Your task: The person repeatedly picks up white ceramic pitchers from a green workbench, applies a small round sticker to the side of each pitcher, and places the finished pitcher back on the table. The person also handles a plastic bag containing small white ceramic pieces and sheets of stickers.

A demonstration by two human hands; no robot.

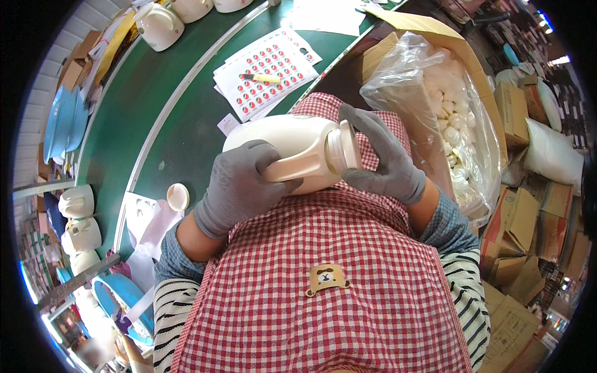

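A cream jug (273,135) lies on its side above my lap, its neck pointing right. My left hand (239,186), in a grey glove, is closed round the jug's handle (305,163). At the neck, my gloved right hand (388,158) grips a round cream cap (351,147) between thumb and fingers. Whether the cap is fully seated, I cannot tell; a pale ring of the neck shows beside it. A small round cream lid (178,197) sits on the green table to the left of my left hand.
Sheets of round red-and-green stickers (267,65) lie on the green table (124,118), with a yellow-and-black tool (261,78) on top. To the right stands a carton lined with clear plastic (404,81), holding several white parts (457,127). More jugs (158,28) stand at the far left.
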